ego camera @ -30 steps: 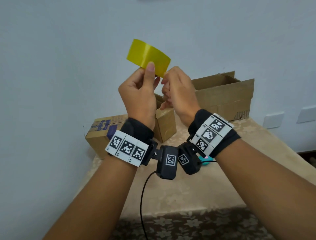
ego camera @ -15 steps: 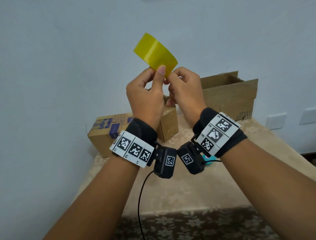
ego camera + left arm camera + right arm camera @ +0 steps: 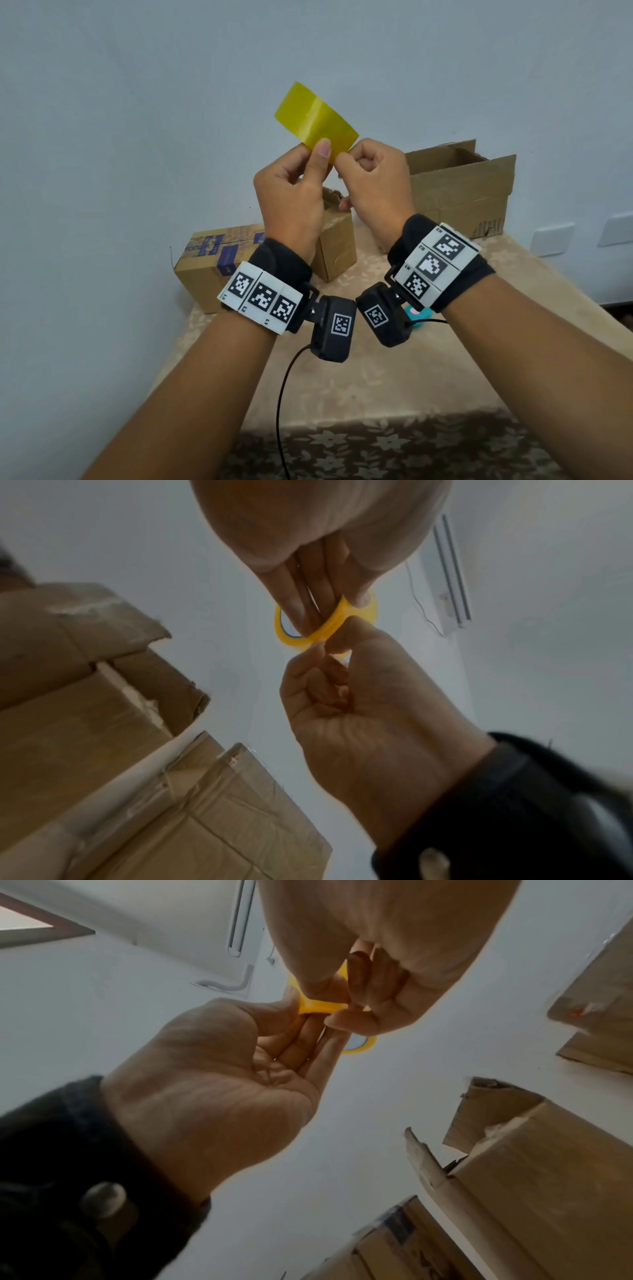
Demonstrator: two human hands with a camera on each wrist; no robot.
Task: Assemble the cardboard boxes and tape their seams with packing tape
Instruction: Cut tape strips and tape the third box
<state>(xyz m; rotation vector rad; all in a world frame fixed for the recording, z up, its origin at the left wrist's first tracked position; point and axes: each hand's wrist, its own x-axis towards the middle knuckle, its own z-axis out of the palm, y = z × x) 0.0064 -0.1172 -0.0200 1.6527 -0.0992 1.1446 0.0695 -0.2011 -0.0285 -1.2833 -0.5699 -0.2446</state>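
Both hands hold the yellow tape roll (image 3: 317, 121) up above the desk (image 3: 394, 377). Left hand (image 3: 291, 198) fingers run through its core, thumb on the rim; right hand (image 3: 373, 181) fingers pinch its edge. Cardboard boxes (image 3: 459, 192) sit behind on the desk.

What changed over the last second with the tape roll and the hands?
The yellow tape roll turned in the grip, so its broad outer band now faces the head camera with a seam line showing. The left hand kept holding it, thumb on the outer face. The right hand kept picking at the lower edge. No tape is pulled free yet. The cardboard boxes stayed put.
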